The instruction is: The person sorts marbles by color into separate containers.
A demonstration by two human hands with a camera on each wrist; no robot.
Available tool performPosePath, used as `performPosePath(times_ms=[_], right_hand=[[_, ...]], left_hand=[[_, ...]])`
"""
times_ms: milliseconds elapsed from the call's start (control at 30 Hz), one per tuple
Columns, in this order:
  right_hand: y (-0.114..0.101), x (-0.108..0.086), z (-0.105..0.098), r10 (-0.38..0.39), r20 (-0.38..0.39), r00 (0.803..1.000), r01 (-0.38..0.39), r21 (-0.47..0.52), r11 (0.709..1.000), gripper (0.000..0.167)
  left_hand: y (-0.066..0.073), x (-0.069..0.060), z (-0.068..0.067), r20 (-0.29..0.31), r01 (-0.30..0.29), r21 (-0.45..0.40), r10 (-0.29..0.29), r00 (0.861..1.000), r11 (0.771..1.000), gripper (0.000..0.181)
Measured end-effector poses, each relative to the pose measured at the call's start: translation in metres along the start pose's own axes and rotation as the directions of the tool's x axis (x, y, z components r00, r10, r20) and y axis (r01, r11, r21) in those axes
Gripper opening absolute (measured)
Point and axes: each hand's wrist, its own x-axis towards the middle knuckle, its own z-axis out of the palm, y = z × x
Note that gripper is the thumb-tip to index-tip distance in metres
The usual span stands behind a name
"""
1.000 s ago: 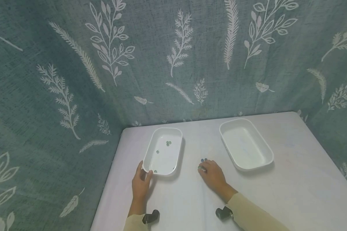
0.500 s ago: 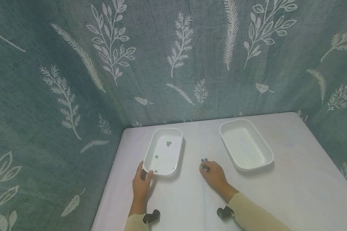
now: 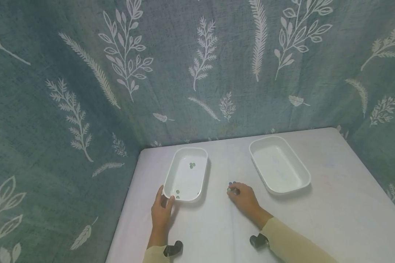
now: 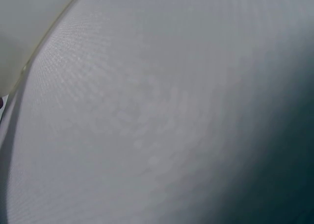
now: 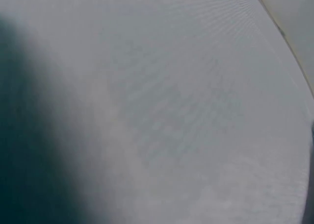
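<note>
In the head view the left hand (image 3: 161, 212) grips the near left corner of the left white tray (image 3: 202, 176), thumb at the near rim and fingers along the outer side. Several small green round pieces (image 3: 192, 165) lie in that tray, some in its far half and others by the near left corner. Between the trays, the right hand (image 3: 245, 199) is low over the table, pinching a small green piece (image 3: 229, 189) at its fingertips. Small dark blue pieces (image 3: 230, 183) lie just beyond its fingers. Both wrist views show mostly blurred white tabletop.
A second white tray (image 3: 276, 168) stands at the right, beyond the right hand, with nothing visible inside. The white table (image 3: 210, 233) meets a green patterned curtain (image 3: 230, 65) at the back and left. A dark wrist device sits on each arm.
One green piece in the left tray has moved toward the near left corner, beside another. Both hands have stayed nearly in place; the green piece at the right fingertips shows more clearly.
</note>
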Motion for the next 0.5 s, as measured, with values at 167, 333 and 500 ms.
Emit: performPosePath(times_ms=[167, 333, 500], right_hand=[[-0.003, 0.001, -0.001, 0.014, 0.018, 1.000, -0.014, -0.005, 1.000, 0.010], [-0.011, 0.002, -0.002, -0.012, 0.010, 1.000, 0.012, -0.006, 1.000, 0.011], [-0.020, 0.003, 0.003, -0.032, 0.001, 0.999, 0.032, -0.010, 0.999, 0.011]], left_hand=[[0.001, -0.001, -0.001, 0.005, -0.005, 0.002, 0.005, 1.000, 1.000, 0.069], [0.001, -0.001, -0.001, 0.004, -0.014, -0.007, 0.014, 1.000, 1.000, 0.069], [0.000, -0.002, -0.001, -0.010, -0.021, -0.006, 0.021, 1.000, 1.000, 0.068]])
